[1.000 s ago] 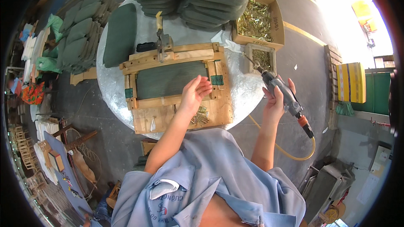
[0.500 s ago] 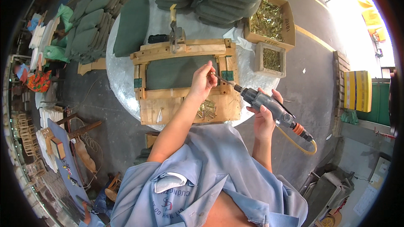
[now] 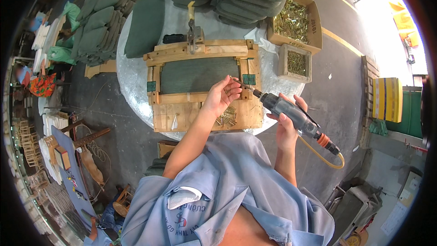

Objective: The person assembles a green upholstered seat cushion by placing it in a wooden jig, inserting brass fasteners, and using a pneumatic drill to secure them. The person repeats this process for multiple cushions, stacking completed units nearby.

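My right hand (image 3: 287,127) grips a dark air screwdriver (image 3: 291,114) with an orange collar and a yellow hose. Its long bit points to the upper left. Close to the bit's tip, my left hand (image 3: 220,97) has its thumb and forefinger pinched and the other fingers curled; what they hold is too small to make out. Both hands are over the near right part of a wooden jig (image 3: 182,99), which frames a dark green padded panel (image 3: 195,75). A toggle clamp (image 3: 193,34) with a yellow handle stands on its far rail. Brass-coloured fasteners (image 3: 229,117) lie on the near board.
The jig rests on a round table (image 3: 135,93) under silvery wrap. Stacked green cushions (image 3: 255,0) stand at the back, with one flat green cushion (image 3: 144,25) to their left. On the right are a carton (image 3: 314,20) of brass-coloured hardware and a smaller box (image 3: 309,66) of small pieces.
My left hand has drawn slightly down and its fingers are more curled near the bit. The screwdriver stays in my right hand almost unmoved. The whole view has shifted a little.
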{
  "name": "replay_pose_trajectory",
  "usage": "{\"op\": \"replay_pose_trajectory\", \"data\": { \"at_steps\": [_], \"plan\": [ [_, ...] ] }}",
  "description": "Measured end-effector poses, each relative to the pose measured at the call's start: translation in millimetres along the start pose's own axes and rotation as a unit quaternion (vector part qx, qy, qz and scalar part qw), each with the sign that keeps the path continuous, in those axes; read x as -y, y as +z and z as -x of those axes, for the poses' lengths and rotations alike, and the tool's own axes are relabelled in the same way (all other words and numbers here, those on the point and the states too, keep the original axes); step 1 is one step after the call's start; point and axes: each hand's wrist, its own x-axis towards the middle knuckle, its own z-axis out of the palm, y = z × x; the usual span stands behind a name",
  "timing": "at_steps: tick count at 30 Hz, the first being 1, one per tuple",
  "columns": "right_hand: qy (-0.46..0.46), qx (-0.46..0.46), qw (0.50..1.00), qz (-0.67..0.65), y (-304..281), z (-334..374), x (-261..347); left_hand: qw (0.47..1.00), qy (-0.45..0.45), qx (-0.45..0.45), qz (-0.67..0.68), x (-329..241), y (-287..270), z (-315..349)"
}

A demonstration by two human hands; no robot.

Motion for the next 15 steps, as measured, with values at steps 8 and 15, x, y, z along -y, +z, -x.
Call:
{"op": "replay_pose_trajectory", "data": {
  "at_steps": [8,15],
  "plan": [
    [0.018,-0.004,1.0,0.008,4.0,3.0,-1.0,0.999,0.027,-0.013,0.017,5.5,-10.4,2.3],
    [0.028,0.005,1.0,0.004,2.6,5.4,-5.3,0.997,0.047,-0.031,0.048,0.7,-10.8,4.6]
  ]
}}
